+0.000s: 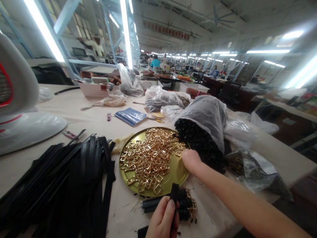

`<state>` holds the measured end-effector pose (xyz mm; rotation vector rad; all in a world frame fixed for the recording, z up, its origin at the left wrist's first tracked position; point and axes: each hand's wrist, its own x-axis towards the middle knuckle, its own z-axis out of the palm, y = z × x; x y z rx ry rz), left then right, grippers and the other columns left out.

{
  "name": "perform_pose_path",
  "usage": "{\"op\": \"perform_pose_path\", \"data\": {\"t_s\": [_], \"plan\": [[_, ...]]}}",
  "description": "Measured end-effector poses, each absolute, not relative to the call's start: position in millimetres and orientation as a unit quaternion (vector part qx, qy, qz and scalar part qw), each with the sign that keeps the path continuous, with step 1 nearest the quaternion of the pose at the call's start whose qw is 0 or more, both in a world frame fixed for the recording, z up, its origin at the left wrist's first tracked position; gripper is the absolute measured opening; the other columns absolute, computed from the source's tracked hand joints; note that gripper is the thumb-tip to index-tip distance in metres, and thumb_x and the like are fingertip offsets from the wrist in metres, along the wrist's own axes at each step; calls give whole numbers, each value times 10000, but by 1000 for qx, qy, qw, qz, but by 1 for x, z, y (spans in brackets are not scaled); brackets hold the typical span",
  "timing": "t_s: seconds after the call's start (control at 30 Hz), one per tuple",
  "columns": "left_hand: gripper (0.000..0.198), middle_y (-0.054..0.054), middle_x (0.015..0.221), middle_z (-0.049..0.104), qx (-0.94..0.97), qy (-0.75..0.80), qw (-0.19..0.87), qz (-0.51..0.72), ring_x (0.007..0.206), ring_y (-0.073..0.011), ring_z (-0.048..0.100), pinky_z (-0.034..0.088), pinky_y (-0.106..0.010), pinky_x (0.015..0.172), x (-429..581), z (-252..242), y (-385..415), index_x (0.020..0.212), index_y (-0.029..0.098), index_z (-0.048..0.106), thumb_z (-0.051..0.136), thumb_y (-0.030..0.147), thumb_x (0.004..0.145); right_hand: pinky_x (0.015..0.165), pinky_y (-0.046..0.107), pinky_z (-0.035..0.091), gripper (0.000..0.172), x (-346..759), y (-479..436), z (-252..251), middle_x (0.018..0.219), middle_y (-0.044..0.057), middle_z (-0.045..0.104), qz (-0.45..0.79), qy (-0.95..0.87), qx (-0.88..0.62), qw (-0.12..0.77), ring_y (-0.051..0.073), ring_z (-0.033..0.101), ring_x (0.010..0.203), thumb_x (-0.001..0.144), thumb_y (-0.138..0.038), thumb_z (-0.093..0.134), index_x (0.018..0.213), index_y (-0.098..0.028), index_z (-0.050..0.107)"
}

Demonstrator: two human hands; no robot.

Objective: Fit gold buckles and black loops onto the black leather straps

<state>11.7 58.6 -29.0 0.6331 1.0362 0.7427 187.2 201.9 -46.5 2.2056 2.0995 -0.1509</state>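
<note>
My left hand (165,216) is closed around a black strap (174,193) at the bottom centre, its end pointing up. My right hand (192,161) is at the right rim of a round gold tray (177,177), fingers bent in beside some gold buckles; its fingertips are hidden, and what they hold cannot be made out. Many gold buckles (151,155) are heaped on the tray. Just behind my left hand lie black straps with gold buckles attached (184,205). A large pile of loose black straps (74,185) covers the table at the left.
A plastic bag (208,115) spills small black pieces (198,142) right of the tray. Behind it are a blue packet (130,116) and more clear bags (163,99). A white device (27,129) stands far left; a bag of metal parts (257,168) lies right.
</note>
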Motion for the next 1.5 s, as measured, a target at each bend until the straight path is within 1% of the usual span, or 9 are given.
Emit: {"op": "perform_pose_path", "data": {"t_s": [0.23, 0.4, 0.5, 0.6, 0.67, 0.73, 0.87, 1.23, 1.5], "plan": [[391, 92, 422, 428, 346, 447, 748, 348, 251, -15, 250, 143, -142, 278, 16, -30, 55, 739, 192, 463, 490, 581, 705, 786, 381, 470, 245, 198, 190, -41, 1066, 77, 566, -72, 696, 714, 30, 184, 567, 913, 849, -285, 508, 1039, -135, 544], [408, 90, 418, 438, 378, 437, 719, 385, 235, -20, 264, 138, -147, 267, 10, -23, 44, 742, 188, 457, 472, 594, 702, 792, 358, 435, 128, 193, 175, -24, 938, 103, 600, -130, 679, 713, -116, 202, 558, 896, 809, -138, 495, 903, -107, 576], [401, 86, 437, 457, 375, 446, 701, 411, 236, -23, 283, 145, -150, 267, 5, -23, 40, 754, 188, 456, 478, 585, 700, 709, 292, 464, 233, 180, 154, -7, 879, 67, 613, -195, 668, 685, -215, 164, 588, 806, 797, -145, 461, 1023, -144, 519], [390, 80, 460, 470, 366, 454, 681, 442, 243, -28, 308, 153, -152, 272, 4, -25, 38, 770, 185, 451, 476, 570, 711, 640, 244, 491, 331, 159, 116, 6, 847, 15, 617, -333, 638, 614, -324, 114, 611, 717, 828, -236, 447, 1157, -206, 439], [386, 77, 485, 475, 363, 446, 671, 468, 253, -26, 316, 162, -152, 279, 6, -25, 36, 794, 182, 449, 464, 561, 726, 649, 242, 493, 329, 145, 87, 9, 805, 2, 615, -562, 484, 498, -450, 102, 609, 681, 773, -261, 560, 1095, -218, 513], [380, 77, 503, 473, 364, 433, 667, 485, 264, -24, 323, 172, -151, 286, 8, -24, 34, 821, 179, 451, 457, 550, 739, 621, 210, 483, 306, 133, 62, 9, 755, -7, 618, -680, 336, 414, -503, 85, 598, 641, 693, -235, 669, 986, -203, 584], [332, 78, 503, 462, 377, 423, 669, 481, 278, -24, 328, 184, -148, 295, 8, -18, 25, 820, 174, 459, 458, 501, 768, 555, 173, 453, 249, 120, 38, 5, 685, -14, 633, -696, 250, 389, -550, 68, 563, 579, 622, -204, 742, 848, -180, 641], [264, 84, 494, 436, 429, 429, 694, 387, 298, -32, 304, 204, -151, 301, 1, -23, 15, 789, 184, 442, 420, 446, 798, 544, 215, 417, 189, 124, 31, -11, 654, -19, 596, -627, 318, 444, -556, 85, 502, 549, 640, -286, 728, 754, -167, 634], [226, 17, 647, 553, 637, 484, 505, 324, 522, -100, 475, 340, -198, 496, -11, -18, 21, 816, 192, 539, 388, 358, 841, 596, 189, 421, 238, 133, 32, -17, 777, -23, 592, -635, 333, 430, -549, 77, 514, 643, 664, -231, 714, 869, -204, 596]]}}
